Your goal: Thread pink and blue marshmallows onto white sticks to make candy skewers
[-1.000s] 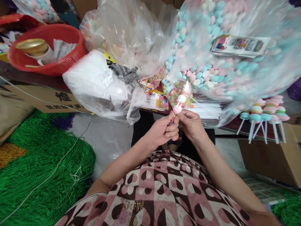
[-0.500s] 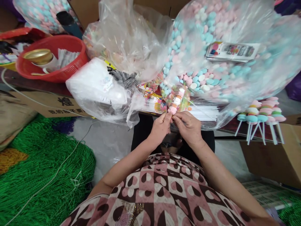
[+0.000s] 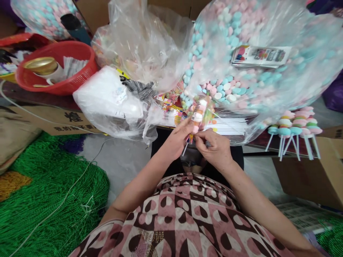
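A marshmallow skewer (image 3: 197, 117) in a clear printed wrapper stands tilted at the table's front edge, pink, white and orange pieces stacked on it. My left hand (image 3: 180, 138) is closed around its lower part, and its white stick (image 3: 185, 149) pokes out below. The fingertips of my right hand (image 3: 214, 145) are pinched together at the wrapper's colourful bottom edge, just right of the stick. Behind my right hand lies a bundle of white sticks (image 3: 232, 125). A large clear bag (image 3: 257, 32) of pink, blue and white marshmallows bulges beyond both hands.
Finished-looking marshmallow skewers (image 3: 297, 123) overhang the table edge at right. Flat packets (image 3: 261, 56) rest on the large bag. Left are a white plastic bag (image 3: 107, 101) and a red basket (image 3: 88, 71) with a gold bowl. Green cords (image 3: 61, 185) heap on the floor.
My left hand has slid its grip, and the stick and the wrapper's colourful bottom edge now show below it. My right hand has shifted slightly lower. The view has moved a little.
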### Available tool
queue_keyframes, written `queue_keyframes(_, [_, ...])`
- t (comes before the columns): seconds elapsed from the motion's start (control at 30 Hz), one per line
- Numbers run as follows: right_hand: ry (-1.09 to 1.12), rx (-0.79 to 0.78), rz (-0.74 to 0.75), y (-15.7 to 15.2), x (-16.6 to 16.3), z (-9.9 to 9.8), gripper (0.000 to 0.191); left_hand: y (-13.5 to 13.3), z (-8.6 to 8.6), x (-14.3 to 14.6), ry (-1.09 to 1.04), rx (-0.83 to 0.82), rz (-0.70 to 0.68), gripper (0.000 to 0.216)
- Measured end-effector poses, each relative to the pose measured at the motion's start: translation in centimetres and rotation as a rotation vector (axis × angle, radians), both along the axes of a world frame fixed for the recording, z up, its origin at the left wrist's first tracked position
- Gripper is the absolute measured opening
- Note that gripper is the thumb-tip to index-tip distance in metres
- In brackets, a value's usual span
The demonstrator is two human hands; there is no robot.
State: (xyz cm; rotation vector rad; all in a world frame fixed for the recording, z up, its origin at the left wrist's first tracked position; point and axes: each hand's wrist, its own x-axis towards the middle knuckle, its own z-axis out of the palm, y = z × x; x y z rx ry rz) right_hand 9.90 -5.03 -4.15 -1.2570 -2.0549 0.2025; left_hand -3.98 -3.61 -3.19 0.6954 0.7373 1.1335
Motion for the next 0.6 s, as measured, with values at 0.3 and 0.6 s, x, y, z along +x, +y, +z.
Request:
queue_keyframes(0.3, [0.001,0.133,-0.179,2.5,1.3,2.8,0.02,-2.9,3.5,-1.9,0.181,0.129,0.172,0.06])
queue_keyframes(0.6, [0.029,0.206,0.031,0.8,0.5,3.9,0.018,-0.4,0.6,0.0,-0.087,-0.184,-0.159,0.071])
